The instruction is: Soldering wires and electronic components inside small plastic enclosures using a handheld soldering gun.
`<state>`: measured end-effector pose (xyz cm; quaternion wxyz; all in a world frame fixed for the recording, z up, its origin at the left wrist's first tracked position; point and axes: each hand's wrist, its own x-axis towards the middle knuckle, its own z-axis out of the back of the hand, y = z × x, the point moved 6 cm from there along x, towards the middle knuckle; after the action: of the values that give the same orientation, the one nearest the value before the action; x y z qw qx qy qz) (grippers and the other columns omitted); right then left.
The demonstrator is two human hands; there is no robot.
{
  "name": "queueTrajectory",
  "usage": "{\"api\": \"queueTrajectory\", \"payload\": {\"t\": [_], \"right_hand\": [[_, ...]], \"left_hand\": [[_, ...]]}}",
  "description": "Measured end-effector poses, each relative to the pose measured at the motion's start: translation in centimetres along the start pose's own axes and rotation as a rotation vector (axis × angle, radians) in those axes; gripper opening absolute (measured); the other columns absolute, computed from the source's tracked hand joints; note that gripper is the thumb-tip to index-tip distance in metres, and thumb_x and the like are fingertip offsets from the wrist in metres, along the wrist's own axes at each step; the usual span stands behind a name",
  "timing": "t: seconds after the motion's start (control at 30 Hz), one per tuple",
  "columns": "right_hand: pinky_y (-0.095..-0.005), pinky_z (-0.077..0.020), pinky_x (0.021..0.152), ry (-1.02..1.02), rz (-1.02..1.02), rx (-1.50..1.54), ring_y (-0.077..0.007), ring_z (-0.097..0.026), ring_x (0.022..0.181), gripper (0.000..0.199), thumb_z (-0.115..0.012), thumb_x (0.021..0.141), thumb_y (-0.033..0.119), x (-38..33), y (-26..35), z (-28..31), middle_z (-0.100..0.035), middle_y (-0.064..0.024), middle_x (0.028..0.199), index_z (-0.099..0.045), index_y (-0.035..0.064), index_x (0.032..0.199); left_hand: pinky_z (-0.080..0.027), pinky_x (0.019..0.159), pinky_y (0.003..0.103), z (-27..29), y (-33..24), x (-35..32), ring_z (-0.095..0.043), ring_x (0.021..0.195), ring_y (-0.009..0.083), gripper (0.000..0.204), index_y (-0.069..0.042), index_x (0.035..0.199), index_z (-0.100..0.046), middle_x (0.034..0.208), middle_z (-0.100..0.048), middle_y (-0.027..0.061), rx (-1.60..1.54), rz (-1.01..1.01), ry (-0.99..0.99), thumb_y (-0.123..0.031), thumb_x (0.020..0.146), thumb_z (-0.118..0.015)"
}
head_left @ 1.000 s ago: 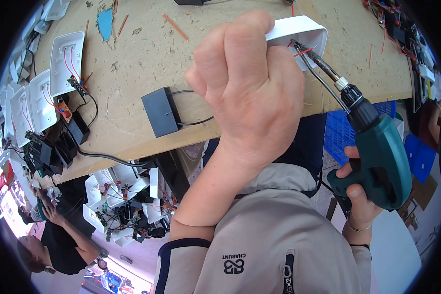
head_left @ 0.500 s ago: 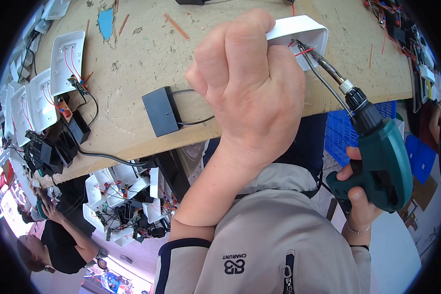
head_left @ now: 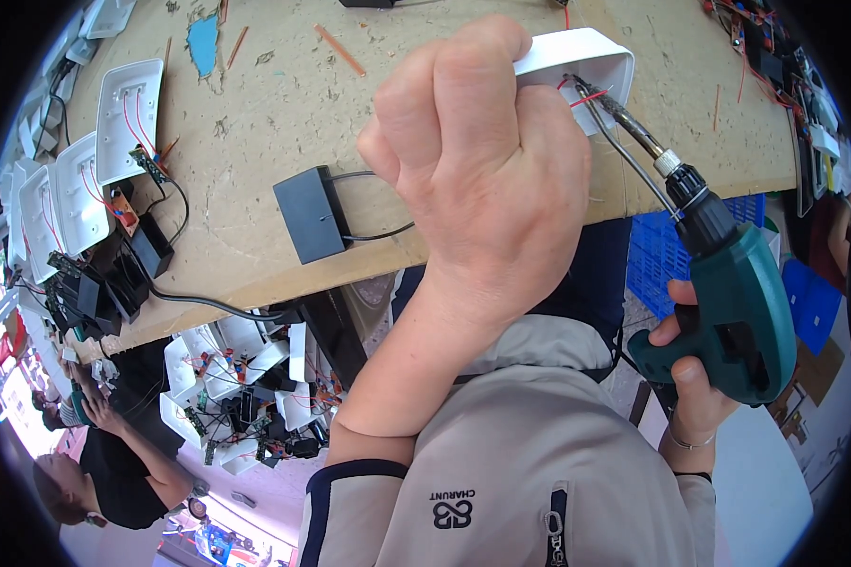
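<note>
1. The left hand [head_left: 482, 180] is closed in a fist around the near side of a white plastic housing [head_left: 581, 61], pinning it on the chipboard workbench [head_left: 255, 123]; only the housing's far end and open rim show past the knuckles.
2. The right hand [head_left: 695, 378] is wrapped around the grip of a green electric screwdriver [head_left: 728, 302], thumb on the near side, fingers curled over the handle.
3. The screwdriver's long axis runs from lower right to upper left. Its black chuck and metal bit [head_left: 624, 118] point up and left into the open housing, where the tip sits among red wires [head_left: 586, 94].
4. A black cable runs beside the bit, out of the housing and down toward the screwdriver's body.
5. One black rectangular box [head_left: 307, 213] lies flat on the bench left of the fist, with two dark leads going toward the left hand.
6. At least four white housings [head_left: 128, 118] lie along the bench's left edge, open side up, each with red wires and a small circuit board; black boxes sit beside them.
7. A blue crate [head_left: 657, 255] stands under the bench edge on the right.
8. More white housings are heaped below the bench in a pile [head_left: 236, 378]; their number cannot be told.
9. Another person [head_left: 113, 472] in a black top is at the lower left.
10. A blue scrap [head_left: 203, 42] and two thin reddish sticks lie on the far bench surface.
</note>
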<state>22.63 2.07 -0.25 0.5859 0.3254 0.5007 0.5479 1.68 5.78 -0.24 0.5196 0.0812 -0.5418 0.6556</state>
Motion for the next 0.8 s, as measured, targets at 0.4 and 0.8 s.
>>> {"api": "queueTrajectory", "payload": {"t": [0.4,0.8], "right_hand": [[-0.0241,-0.0475,0.057,-0.021,-0.009,0.026,-0.0146,-0.057,0.065,0.072,-0.072,0.065,0.038,-0.4,0.1,0.1,-0.057,-0.0185,0.098,-0.042,-0.0059,0.114],[-0.0261,-0.0463,0.067,0.056,-0.025,0.094,-0.0145,-0.058,0.073,0.067,-0.073,0.065,0.031,-2.5,-0.4,1.6,-0.055,-0.0157,0.106,-0.046,-0.005,0.114]], "left_hand": [[-0.026,0.073,0.03,-0.2,-0.3,-0.1,-0.043,0.086,0.0183,0.021,-0.004,0.079,-0.053,0.091,-0.05,0.0004,0.056,-0.026,0.016,0.001,0.059,-0.052],[-0.026,0.074,0.032,-1.0,-1.1,-0.5,-0.044,0.087,0.0207,0.013,-0.007,0.069,-0.056,0.094,-0.05,0.0046,0.415,-0.299,0.192,-0.005,0.056,-0.059]]}}
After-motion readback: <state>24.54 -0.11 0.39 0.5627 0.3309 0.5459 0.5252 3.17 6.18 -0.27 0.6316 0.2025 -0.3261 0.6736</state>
